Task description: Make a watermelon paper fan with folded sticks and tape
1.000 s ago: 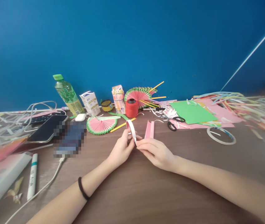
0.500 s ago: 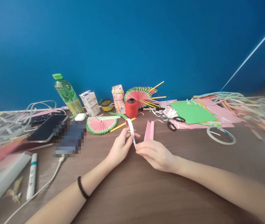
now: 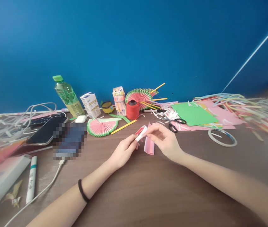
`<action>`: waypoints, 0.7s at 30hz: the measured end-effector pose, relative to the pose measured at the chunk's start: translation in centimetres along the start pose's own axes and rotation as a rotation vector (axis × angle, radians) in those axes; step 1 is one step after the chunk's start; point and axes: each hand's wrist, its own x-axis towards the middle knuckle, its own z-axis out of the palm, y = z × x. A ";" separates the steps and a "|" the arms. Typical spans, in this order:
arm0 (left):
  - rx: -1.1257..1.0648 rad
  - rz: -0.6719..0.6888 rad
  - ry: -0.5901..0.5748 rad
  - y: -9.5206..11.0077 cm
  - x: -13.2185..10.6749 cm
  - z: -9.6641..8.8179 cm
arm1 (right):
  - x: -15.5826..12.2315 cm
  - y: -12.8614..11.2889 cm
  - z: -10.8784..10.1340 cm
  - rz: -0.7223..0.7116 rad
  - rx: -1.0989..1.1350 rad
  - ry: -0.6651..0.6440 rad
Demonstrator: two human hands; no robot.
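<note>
In the head view, the left hand point(image 3: 123, 152) grips a white tape roll point(image 3: 141, 133) between both hands, seemingly to steady it against the right hand point(image 3: 166, 142) pinching its far edge, with folded pink paper point(image 3: 149, 147) on the counter point(image 3: 138, 195) just beside the right hand.

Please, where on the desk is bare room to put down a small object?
The widest bare patch of desk lies below the left hand and right hand, between the forearms. Another lies between the right forearm and the tape roll. It is crowded along the blue wall, from the green bottle to the coloured strips, and at left around the black phone.
</note>
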 end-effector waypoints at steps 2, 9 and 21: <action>-0.009 -0.006 -0.009 0.0 0.0 0.0 | 0.1 0.1 0.0 0.068 0.084 0.006; -0.082 0.050 -0.015 -0.4 -0.1 -0.1 | 0.0 0.0 0.0 -0.048 -0.028 -0.013; -0.127 0.052 0.008 -0.4 -0.2 -0.5 | 0.1 -0.6 -0.2 -0.004 0.181 -0.139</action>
